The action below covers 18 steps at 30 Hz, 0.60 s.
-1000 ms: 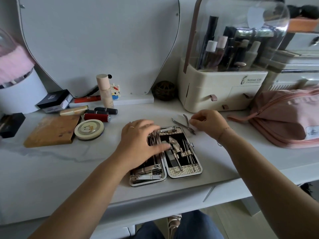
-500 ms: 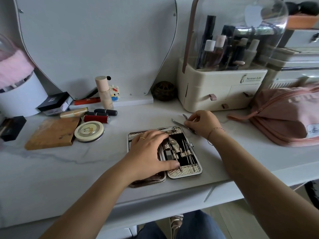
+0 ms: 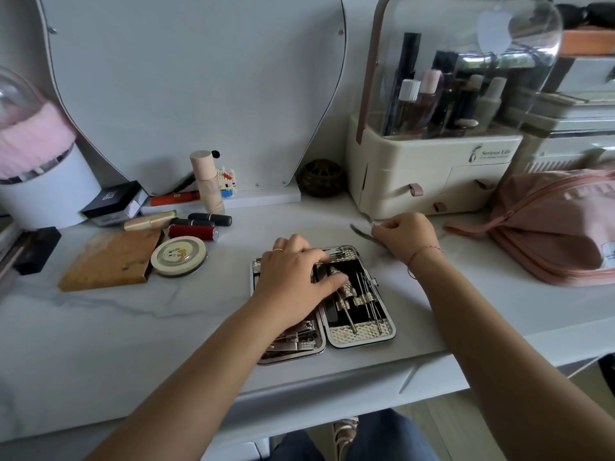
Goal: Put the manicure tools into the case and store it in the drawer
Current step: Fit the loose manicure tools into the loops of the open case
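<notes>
An open manicure case [image 3: 362,337] with a metal rim lies flat on the white marble counter, near its front edge. Several steel tools sit strapped in its right half. My left hand [image 3: 294,281] rests palm down across the case's left half and hinge, fingers spread, covering most of that side. Just behind the case's far right corner, my right hand [image 3: 404,236] is shut on a small metal nipper tool [image 3: 361,230], which is blurred and points left, lifted off the counter.
A cream cosmetic organiser [image 3: 429,174] with small drawers stands behind the right hand. A pink bag [image 3: 559,227] lies at the right. Lipsticks [image 3: 193,231], a round tin [image 3: 179,256] and a wooden box [image 3: 111,259] lie to the left. A mirror [image 3: 199,88] leans at the back.
My right hand has lifted the nipper tool up and back, away from the case's corner. My left hand slid forward and settled flat on the case's left half.
</notes>
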Each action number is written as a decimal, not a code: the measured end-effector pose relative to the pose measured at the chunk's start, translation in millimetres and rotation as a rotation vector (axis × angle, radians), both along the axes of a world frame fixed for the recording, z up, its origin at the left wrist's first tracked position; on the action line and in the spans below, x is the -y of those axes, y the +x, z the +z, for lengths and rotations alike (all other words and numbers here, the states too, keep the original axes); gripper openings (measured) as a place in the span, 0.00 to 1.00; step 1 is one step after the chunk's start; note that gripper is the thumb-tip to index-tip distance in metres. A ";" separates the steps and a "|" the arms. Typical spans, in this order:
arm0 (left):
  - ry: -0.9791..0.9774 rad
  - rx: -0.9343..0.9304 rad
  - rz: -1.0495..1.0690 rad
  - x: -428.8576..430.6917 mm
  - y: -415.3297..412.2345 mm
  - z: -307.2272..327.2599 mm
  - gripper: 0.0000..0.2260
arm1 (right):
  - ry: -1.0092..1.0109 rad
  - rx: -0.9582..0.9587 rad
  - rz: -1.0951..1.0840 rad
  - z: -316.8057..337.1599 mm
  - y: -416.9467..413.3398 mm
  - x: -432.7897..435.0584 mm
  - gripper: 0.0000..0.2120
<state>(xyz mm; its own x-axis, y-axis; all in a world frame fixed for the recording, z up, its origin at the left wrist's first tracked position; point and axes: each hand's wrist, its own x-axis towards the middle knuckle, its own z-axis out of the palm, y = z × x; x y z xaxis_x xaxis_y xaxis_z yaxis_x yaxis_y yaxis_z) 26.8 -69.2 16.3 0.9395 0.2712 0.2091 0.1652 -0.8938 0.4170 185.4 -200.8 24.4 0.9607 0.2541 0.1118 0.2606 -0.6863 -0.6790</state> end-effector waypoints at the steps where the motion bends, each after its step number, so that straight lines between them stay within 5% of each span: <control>1: -0.005 0.003 0.008 -0.9 3.0 -1.1 0.20 | 0.080 -0.022 0.000 1.3 -1.0 3.3 0.10; 7: -0.143 0.014 0.074 -3.1 14.8 0.1 0.11 | 0.615 -0.425 0.202 7.0 -29.6 7.8 0.05; 18: -0.150 -0.074 0.086 1.1 23.3 8.1 0.10 | 0.755 -0.474 0.265 -3.0 -40.7 5.7 0.03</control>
